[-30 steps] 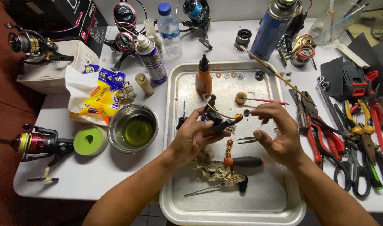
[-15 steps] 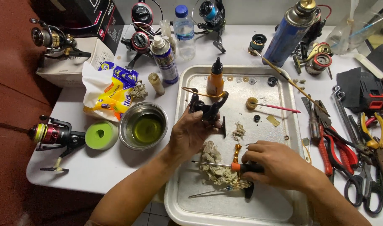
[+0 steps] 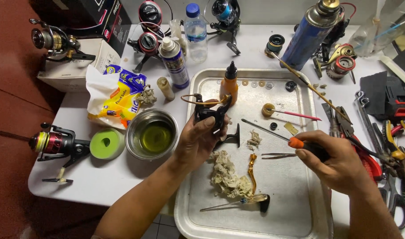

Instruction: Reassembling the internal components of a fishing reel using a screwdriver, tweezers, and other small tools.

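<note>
Head view: my left hand (image 3: 198,137) has its fingers wrapped around one black reel body (image 3: 210,115) above the tray (image 3: 191,208). My right hand (image 3: 337,159) pinches one screwdriver (image 3: 273,134), its long axis slanting, tip pointing up-left toward the reel.

I am sitting at a white surface (image 3: 100,186), which is stretching away from me to a pale wall (image 3: 260,9) behind it. Left of the surface, dark reddish-brown flooring (image 3: 7,132) is showing. Even light is falling across the surface.
</note>
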